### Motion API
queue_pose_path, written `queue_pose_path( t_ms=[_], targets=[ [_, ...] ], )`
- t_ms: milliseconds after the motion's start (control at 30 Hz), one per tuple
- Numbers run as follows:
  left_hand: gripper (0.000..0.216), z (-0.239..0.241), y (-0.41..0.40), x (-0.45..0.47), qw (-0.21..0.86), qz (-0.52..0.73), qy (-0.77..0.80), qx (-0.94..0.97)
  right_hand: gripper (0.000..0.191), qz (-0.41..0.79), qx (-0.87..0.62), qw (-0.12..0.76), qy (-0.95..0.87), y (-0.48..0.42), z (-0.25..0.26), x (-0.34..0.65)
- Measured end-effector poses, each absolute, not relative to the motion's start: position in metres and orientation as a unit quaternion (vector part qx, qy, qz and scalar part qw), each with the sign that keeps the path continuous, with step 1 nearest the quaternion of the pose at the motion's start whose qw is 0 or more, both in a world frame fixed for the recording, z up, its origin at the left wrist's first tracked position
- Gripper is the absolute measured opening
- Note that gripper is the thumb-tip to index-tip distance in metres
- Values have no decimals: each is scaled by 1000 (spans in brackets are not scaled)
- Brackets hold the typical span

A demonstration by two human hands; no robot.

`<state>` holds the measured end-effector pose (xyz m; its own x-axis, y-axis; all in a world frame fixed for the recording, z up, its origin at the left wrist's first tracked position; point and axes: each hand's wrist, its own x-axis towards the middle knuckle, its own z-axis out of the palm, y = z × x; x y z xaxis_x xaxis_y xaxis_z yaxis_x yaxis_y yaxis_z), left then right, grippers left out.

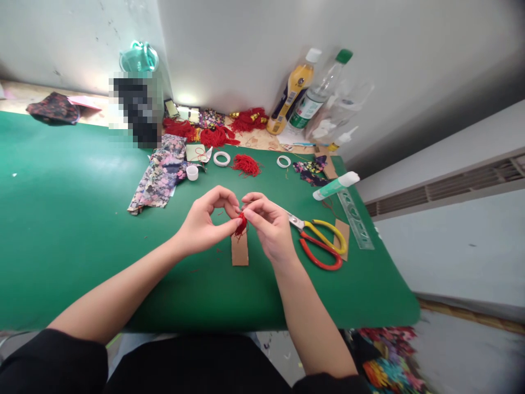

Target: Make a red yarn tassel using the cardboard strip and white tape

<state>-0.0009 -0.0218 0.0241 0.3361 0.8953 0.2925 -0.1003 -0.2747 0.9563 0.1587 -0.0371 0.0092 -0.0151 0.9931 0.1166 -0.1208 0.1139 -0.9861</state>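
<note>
Between my two hands is a small red tassel (240,225), its loose threads hanging down. My left hand (210,223) pinches it from the left with thumb and fingertips. From the other side my right hand (268,224) grips its top, also in a pinch. Just below the threads a strip of brown cardboard (240,253) lies on the green tabletop (184,290). Scissors (324,241) with one yellow and one red handle rest beside my right hand, the blades partly hidden behind it.
Beyond my hands lie a bundle of red thread (246,164), tape rolls (222,159), floral fabric (158,175) and a white cap (192,173). To the right are a glue stick (336,186) and a clear ruler (356,221). Bottles (293,90) stand against the wall, near more red tassels (250,119).
</note>
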Motion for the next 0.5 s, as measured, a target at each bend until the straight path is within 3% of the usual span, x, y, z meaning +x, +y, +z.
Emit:
queue_pose_path(
  t_ms=[500],
  targets=[
    [30,23,-22,1,598,494,312,548,19,387,-458,548,-583,-39,13,154]
  ],
)
